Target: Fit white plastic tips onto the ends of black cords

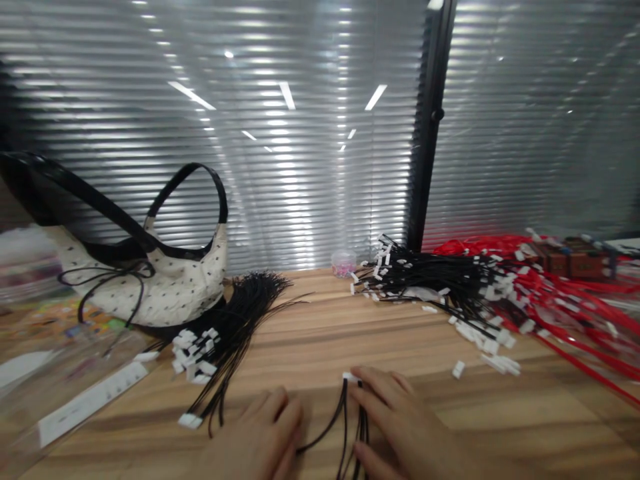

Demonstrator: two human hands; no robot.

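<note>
Over the table's near edge, my right hand (400, 417) has its fingers bent around several thin black cords (344, 427), with fingertips on the small white connector (351, 377) at their top. One of those cords curves off to the left and reaches my left hand (263, 433), whose fingers are curled and pressed together where it ends. The lower parts of both hands are blurred and cut off by the frame. Left of my left hand lies a thick bundle of black cords (245, 320) with a cluster of white connectors (193, 353).
A cream dotted handbag (165, 293) with black handles stands at left, beside plastic packaging (95, 393). To the right lie another black cord pile (435, 270), red cords (565, 300) and loose white connectors (483, 337). A small clear container (344, 265) sits by the blind-covered glass.
</note>
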